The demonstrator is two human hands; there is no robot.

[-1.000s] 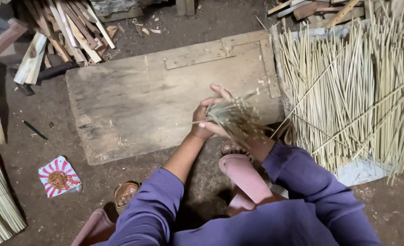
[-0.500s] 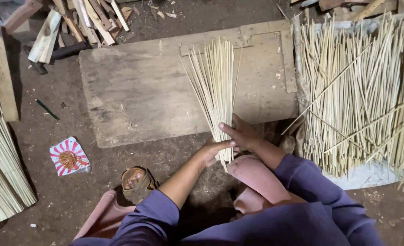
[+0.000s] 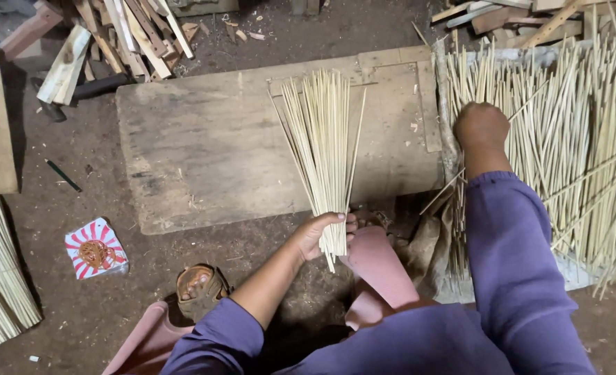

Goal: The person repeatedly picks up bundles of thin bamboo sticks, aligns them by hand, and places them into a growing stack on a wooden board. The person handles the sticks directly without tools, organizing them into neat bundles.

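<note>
You held the sticks with 1 hand and reached for more.

Half a second before, both hands were on the bundle of sticks (image 3: 322, 149). Now your right hand (image 3: 481, 125) had left it and sat on the big stick pile (image 3: 565, 139); its fingers were hidden, so I cannot tell its grip. Your left hand (image 3: 320, 232) squeezed the near end. The bundle lay on the wooden board (image 3: 204, 146), pointing away from you and fanning out.

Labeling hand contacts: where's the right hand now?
In the head view, the right hand is at upper right, resting on the loose pile of thin sticks just beyond the wooden board's right edge.
</note>
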